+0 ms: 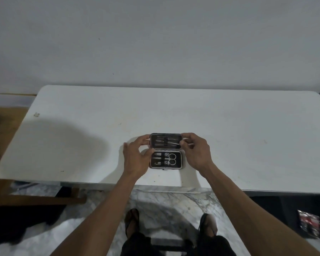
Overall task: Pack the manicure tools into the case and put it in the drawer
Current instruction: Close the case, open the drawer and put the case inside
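Note:
A small manicure case (165, 168) lies open on the white table (248, 145), near its front edge. Its lower half holds scissors (172, 158), clippers and other metal tools under black straps. The lid half (165, 135) stands tilted up at the far side, with several slim tools strapped inside. My left hand (137, 157) pinches the lid's left edge with thumb and fingers. The fingertips of my right hand (196, 152) grip the lid's right edge. No drawer is visible.
A white wall rises behind the table. A wooden piece of furniture (6, 137) stands at the left. Below the table's front edge are a marble floor, my feet in sandals, a dark shape at the lower left and a dark packet (310, 224) at the lower right.

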